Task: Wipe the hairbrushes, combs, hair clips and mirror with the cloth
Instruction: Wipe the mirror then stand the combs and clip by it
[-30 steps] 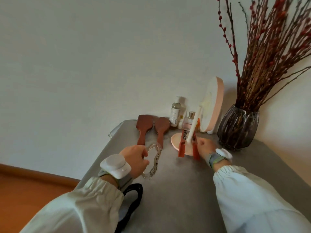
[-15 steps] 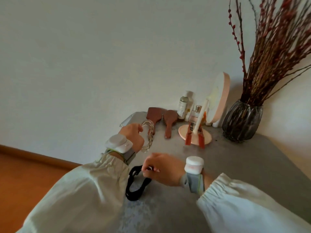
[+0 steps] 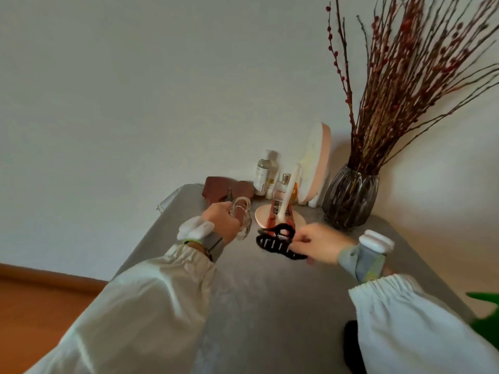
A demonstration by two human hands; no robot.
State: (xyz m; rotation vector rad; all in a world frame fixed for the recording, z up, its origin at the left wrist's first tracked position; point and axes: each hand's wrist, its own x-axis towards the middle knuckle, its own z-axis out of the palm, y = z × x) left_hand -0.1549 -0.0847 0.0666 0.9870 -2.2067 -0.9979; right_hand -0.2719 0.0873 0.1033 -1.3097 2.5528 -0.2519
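The left hand point(image 3: 222, 221) is curled round a clear hair clip point(image 3: 241, 218) and holds it above the grey table point(image 3: 264, 306), in front of two wooden hairbrushes point(image 3: 229, 190) that lie at the back near the wall. The right hand point(image 3: 316, 242) pinches a black claw clip point(image 3: 278, 242) by one end and holds it just above the table, in front of the pink mirror point(image 3: 317, 163) on its round stand. Two reddish clips point(image 3: 280, 215) rest on that stand, with a few bottles point(image 3: 263, 172) behind and a dark vase point(image 3: 349, 197) of twigs to the right. No cloth can be seen in either hand; a green shape point(image 3: 486, 317) at the right edge is too blurred to name. The step in hand looks like gathering the clips for wiping. To do it well, one clip should probably be set down so a hand is free for the cloth, then the other held firmly by its spine while the cloth runs between the teeth.
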